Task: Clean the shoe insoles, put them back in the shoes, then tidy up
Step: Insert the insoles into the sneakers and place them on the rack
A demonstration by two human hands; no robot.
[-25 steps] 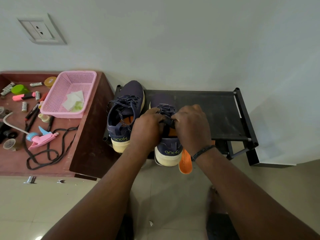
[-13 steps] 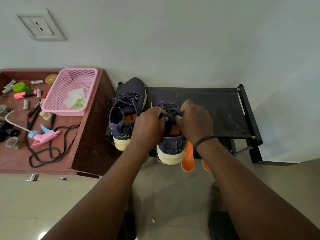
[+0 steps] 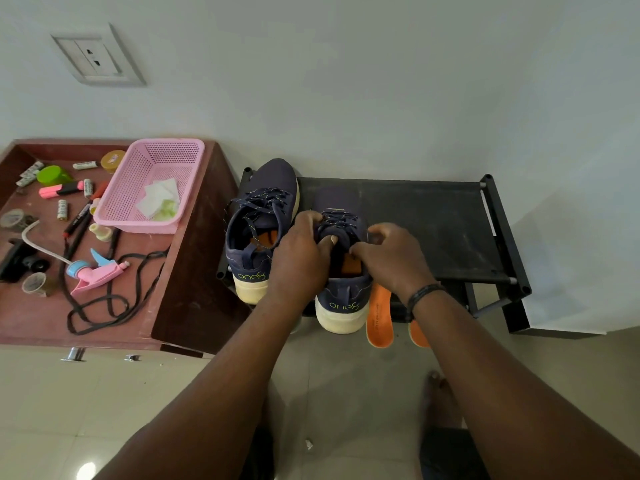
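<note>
Shoes: 2 navy knit sneakers with cream soles and green heel lettering, heels toward the camera, on a black shoe rack (image 3: pixel 433 223) against the wall; left shoe (image 3: pixel 259 230) sits at the rack's left end, orange lining visible inside; right shoe (image 3: pixel 341 299) just beside it, heel overhanging the front edge; 2 orange insoles (image 3: pixel 380 315) lie right of it, ends sticking out past the rack front, second one mostly hidden by the right wrist; left hand (image 3: pixel 299 261) grips the right shoe's collar, thumb curled on the tongue; right hand (image 3: pixel 389 259) pinches the opposite collar edge, fingers curled; shoe opening largely covered by both hands; reddish worktop (image 3: pixel 180 292) at left carries a pink basket (image 3: pixel 152 188), spray nozzle (image 3: pixel 93 271), black cord (image 3: pixel 114 299), small clutter hard to identify.
</note>
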